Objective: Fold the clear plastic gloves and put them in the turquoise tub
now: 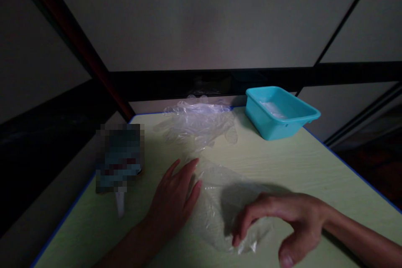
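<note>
A clear, thin plastic piece [216,205] lies spread on the pale table between my hands. My left hand [176,197] rests at its left edge, fingers apart, the fingertips by its upper left part. Over its lower right part is my right hand [279,217], fingers bent down with the tips touching the plastic, the thumb held well apart. Farther back lies a crumpled pile of clear plastic gloves [201,121].
A turquoise basket [282,127] with something clear and whitish inside stands at the back right of the table [301,159]. At the left is a blurred-out item [121,157] with a white strip below it. Cabinet panels rise behind the table.
</note>
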`<act>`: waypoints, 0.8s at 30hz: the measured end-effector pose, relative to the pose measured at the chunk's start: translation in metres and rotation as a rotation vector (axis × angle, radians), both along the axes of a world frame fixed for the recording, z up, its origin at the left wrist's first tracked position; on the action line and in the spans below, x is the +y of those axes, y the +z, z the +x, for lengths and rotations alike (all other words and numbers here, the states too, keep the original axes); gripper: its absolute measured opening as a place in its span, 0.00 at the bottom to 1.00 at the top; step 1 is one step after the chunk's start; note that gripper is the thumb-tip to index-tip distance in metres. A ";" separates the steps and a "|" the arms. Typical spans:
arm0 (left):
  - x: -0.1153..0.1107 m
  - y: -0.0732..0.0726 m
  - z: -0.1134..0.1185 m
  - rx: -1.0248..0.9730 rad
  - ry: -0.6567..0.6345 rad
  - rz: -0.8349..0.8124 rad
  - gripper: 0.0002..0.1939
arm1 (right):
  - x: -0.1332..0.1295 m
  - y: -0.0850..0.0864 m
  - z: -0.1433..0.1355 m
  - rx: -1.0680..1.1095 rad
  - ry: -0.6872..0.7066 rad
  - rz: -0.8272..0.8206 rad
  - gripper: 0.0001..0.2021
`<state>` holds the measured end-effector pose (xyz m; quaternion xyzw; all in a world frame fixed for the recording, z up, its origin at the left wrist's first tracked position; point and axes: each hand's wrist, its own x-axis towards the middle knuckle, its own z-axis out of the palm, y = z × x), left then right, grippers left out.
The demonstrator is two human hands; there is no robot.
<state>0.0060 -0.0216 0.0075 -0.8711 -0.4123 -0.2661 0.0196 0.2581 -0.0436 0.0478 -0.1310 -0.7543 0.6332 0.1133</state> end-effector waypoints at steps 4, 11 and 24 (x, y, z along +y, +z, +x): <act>-0.011 0.008 0.004 -0.036 -0.080 0.058 0.18 | 0.002 -0.004 0.002 0.101 -0.138 -0.030 0.20; -0.046 -0.004 0.033 -0.031 -0.477 0.102 0.16 | 0.018 -0.017 0.013 0.283 -0.524 0.000 0.13; -0.047 0.014 0.030 0.248 -0.788 -0.280 0.17 | 0.022 -0.022 0.012 0.077 -0.590 0.342 0.10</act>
